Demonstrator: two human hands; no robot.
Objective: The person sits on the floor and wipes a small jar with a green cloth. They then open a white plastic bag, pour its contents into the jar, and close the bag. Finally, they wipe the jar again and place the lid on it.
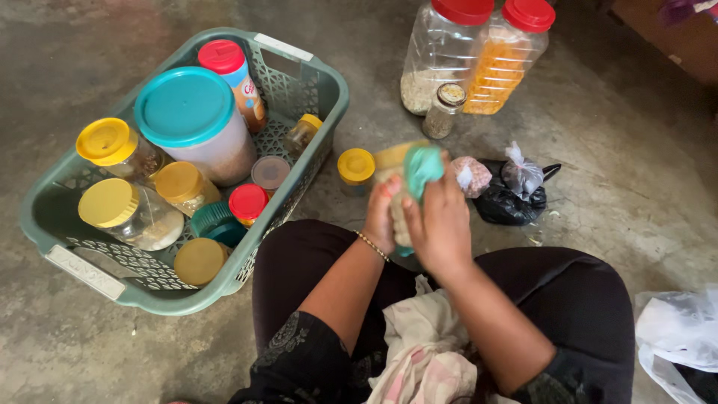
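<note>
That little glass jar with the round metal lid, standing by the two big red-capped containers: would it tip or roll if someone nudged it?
The small glass jar looks narrow and fairly tall, so a nudge near its lid could tip it. On its round side it would probably roll across the bare concrete floor. It seems partly filled, so likely heavy for its size, and being glass it may crack if it falls.

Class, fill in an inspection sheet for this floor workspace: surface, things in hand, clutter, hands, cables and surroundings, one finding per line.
Surface: bare grey concrete floor, stained and scuffed.
Things in hand: a small jar held upright, a teal cloth pressed on its top.
Clutter: green laundry basket full of lidded jars; a yellow-lidded jar on the floor beside it; two big red-lidded containers; small tied bags.
Hands: left hand grips the jar; right hand holds the cloth against it.
Cables: nothing seen.
Surroundings: white plastic bag at right; a pale cloth on the lap.
</note>
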